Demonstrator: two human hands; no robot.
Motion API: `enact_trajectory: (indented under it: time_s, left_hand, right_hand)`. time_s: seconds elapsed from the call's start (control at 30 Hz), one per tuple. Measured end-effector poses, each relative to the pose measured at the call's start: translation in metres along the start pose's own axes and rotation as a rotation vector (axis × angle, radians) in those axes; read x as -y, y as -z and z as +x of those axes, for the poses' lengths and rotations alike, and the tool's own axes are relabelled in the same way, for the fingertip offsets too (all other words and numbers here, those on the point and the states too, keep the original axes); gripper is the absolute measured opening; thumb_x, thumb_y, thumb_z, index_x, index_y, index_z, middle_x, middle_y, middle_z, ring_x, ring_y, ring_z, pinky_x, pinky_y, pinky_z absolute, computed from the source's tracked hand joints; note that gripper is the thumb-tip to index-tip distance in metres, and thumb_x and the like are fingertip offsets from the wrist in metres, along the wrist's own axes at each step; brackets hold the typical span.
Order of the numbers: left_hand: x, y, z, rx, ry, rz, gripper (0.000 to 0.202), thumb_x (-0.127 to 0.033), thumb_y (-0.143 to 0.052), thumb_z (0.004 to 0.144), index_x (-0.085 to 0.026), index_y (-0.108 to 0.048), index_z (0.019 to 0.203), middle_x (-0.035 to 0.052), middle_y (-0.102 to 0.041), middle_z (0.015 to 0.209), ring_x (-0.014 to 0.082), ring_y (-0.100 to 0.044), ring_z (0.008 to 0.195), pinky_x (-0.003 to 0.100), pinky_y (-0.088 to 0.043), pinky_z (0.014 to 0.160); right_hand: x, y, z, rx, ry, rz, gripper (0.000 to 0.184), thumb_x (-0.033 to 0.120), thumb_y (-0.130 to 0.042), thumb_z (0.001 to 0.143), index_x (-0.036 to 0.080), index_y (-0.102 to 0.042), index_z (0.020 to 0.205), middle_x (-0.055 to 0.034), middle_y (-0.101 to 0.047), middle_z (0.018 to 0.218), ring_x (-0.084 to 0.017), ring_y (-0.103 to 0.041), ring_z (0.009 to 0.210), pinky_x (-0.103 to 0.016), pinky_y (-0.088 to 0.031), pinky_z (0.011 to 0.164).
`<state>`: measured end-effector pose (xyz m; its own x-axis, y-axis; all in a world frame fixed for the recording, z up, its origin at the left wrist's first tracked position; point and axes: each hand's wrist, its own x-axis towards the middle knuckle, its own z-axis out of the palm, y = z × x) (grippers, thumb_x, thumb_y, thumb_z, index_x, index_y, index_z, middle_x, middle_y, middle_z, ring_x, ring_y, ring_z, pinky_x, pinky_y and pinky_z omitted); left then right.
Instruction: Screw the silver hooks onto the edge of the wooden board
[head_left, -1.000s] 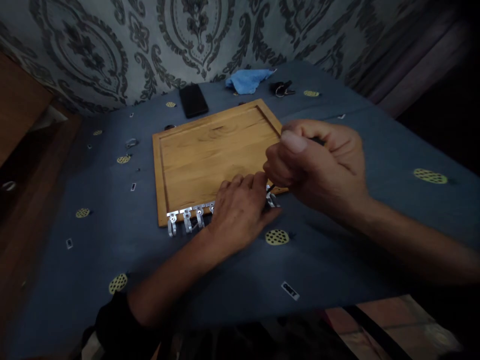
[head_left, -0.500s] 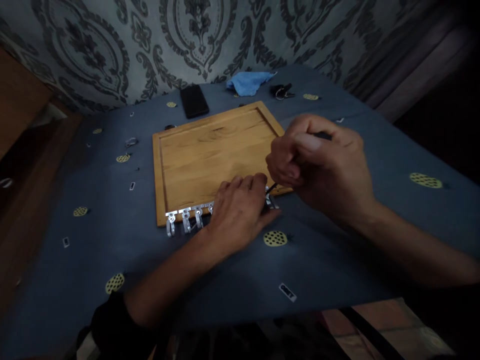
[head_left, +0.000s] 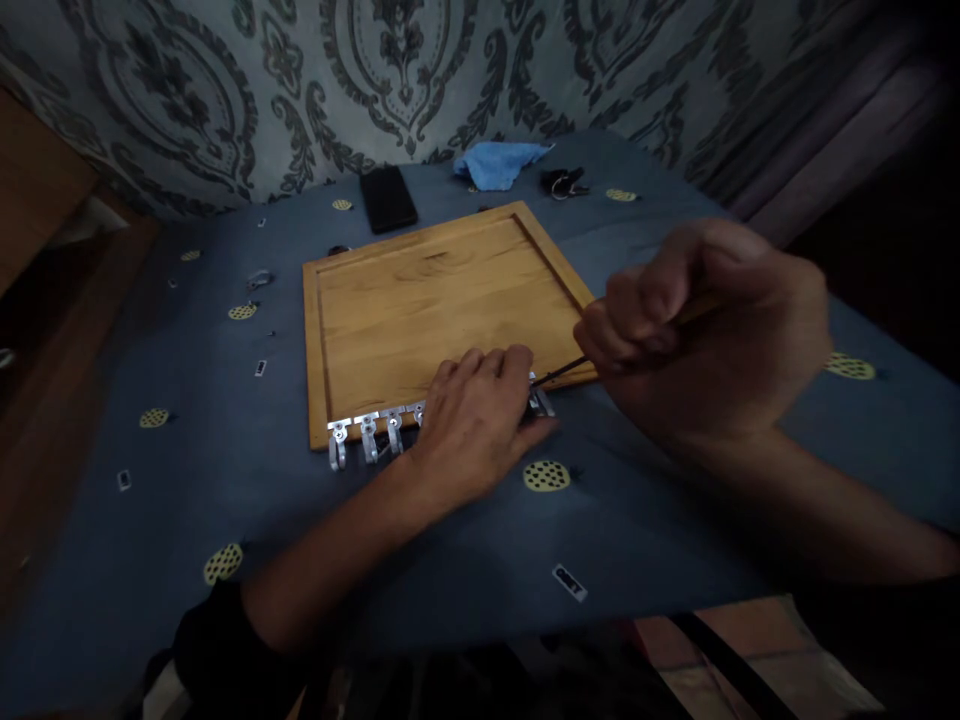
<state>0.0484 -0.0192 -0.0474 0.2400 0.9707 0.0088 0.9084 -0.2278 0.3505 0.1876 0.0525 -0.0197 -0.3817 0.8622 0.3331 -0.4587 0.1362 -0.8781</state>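
A framed wooden board (head_left: 442,300) lies on the table, with a row of silver metal hooks (head_left: 367,435) along its near edge. My left hand (head_left: 472,425) bends over that edge, covering the middle of the row, its fingers and thumb closed about a metal hook (head_left: 544,402) at the right end. In my right hand (head_left: 705,330) the fingers are wrapped round a screwdriver (head_left: 559,370); its handle is mostly hidden. Its thin dark shaft slants down to the left, the tip at or very near the hook held by my left hand.
A black phone (head_left: 388,198), a blue cloth (head_left: 499,165) and a bunch of keys (head_left: 564,184) lie behind the board. One loose metal hook (head_left: 259,279) and a small screw (head_left: 272,333) are on the blue tablecloth (head_left: 420,580) at left. Patterned wallpaper (head_left: 405,80) rises behind.
My right hand has moved right and turned at the wrist, so more of the screwdriver shaft shows. My left hand stays on the hook and board edge.
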Motion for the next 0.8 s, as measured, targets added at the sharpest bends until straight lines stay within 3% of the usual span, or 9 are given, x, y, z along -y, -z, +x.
enact_trajectory:
  time_s: [0.23,0.53,0.8]
  left_hand:
    - [0.000,-0.001,0.000,-0.003,-0.001,-0.010,0.031,-0.040,-0.061,0.096,-0.017,-0.052,0.114,0.0085,-0.068,0.114,0.0265,-0.059,0.109,0.043,-0.047,0.092]
    - [-0.001,0.000,0.001,0.010,0.001,0.007,0.033,-0.041,-0.063,0.095,-0.017,-0.052,0.114,0.0090,-0.068,0.114,0.0274,-0.060,0.109,0.042,-0.046,0.092]
    - [0.001,-0.003,0.001,-0.017,-0.015,0.012,0.037,-0.044,-0.063,0.095,-0.016,-0.052,0.117,0.0094,-0.068,0.115,0.0290,-0.060,0.112,0.044,-0.047,0.093]
  right_hand:
    - [0.002,0.000,-0.001,-0.027,-0.026,-0.053,0.030,0.040,-0.073,0.072,0.027,-0.059,0.049,0.0028,-0.026,0.040,-0.013,-0.020,0.036,-0.031,-0.022,0.037]
    - [0.001,-0.009,-0.003,-0.024,-0.011,0.047,0.029,0.030,-0.071,0.076,0.021,-0.060,0.051,0.0044,-0.030,0.041,-0.009,-0.021,0.037,-0.028,-0.017,0.037]
    - [0.003,-0.017,-0.001,0.162,-0.028,0.008,0.038,0.035,-0.075,0.080,0.018,-0.058,0.050,0.0060,-0.031,0.042,-0.006,-0.025,0.037,-0.025,-0.019,0.038]
